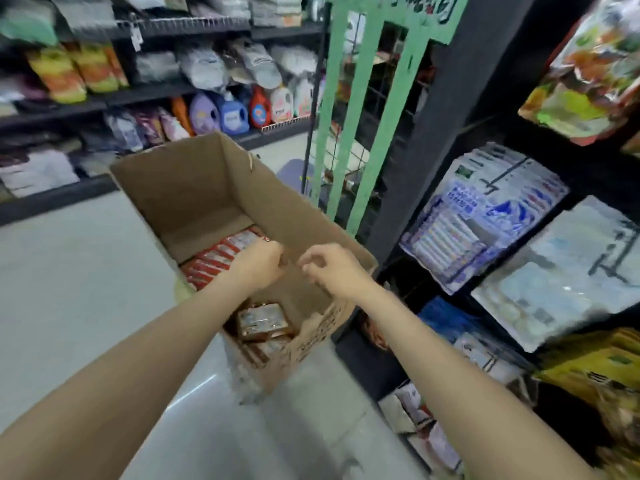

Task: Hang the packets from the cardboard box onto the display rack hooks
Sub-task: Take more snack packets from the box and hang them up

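The left hand (258, 263) reaches down into an open brown cardboard box (194, 188), its fingers curled among a row of red-and-white flat packets (221, 256) standing on edge; whether it actually grips one cannot be told from this blurred view. The right hand (332, 268) hovers over the box's rim at about 3 o'clock from the left hand, just beside it, fingers loosely curled with thumb and forefinger drawn close, and no object is visible between them. Both bare forearms stretch in from the 6 o'clock edge of the head view. More packets, brownish with pale labels (263, 320), lie flat in the near end of the box, at 6 o'clock from the hands. The box stands on a pale grey shop floor (69, 289), its tall far flap upright at 11 o'clock. A black metal display rack (446, 140) rises at 3 o'clock, hung with blue-and-white blister packs (485, 216) and pale translucent packets (568, 271). A green-painted frame (360, 133) stands at 1 o'clock behind the box. Across the aisle at 10 o'clock, dark shelves (149, 91) carry coloured detergent bottles (235, 116) and soft bagged goods.
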`<state>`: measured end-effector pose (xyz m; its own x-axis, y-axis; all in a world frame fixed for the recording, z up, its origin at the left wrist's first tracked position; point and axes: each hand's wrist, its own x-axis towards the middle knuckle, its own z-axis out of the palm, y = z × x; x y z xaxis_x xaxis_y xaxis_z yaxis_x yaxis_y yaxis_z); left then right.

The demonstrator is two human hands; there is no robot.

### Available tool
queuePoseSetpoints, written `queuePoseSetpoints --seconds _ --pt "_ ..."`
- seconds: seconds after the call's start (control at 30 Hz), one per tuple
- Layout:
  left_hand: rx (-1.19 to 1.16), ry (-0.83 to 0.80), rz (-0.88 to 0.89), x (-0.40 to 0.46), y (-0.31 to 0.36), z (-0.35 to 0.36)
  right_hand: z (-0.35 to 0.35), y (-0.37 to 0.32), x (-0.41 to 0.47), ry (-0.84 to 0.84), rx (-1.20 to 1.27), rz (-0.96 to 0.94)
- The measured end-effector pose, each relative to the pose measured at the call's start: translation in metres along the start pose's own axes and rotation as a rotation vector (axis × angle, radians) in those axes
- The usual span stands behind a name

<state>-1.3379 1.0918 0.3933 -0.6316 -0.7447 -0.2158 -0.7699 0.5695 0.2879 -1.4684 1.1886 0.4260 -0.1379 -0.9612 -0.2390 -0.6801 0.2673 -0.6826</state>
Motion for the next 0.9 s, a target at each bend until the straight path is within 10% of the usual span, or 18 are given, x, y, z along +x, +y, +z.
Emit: queuePoseSetpoints --seconds 0.53,0.9 --pt "0.101 -0.779 -0.439 0.052 -0.096 0.066 0.158 0.05 0.162 -0.77 -0.472 0.128" --pt "0.13 -0.725 -0.434 0.058 -0.096 0.061 0.166 0.044 0.165 -0.766 -0.667 -0.038"
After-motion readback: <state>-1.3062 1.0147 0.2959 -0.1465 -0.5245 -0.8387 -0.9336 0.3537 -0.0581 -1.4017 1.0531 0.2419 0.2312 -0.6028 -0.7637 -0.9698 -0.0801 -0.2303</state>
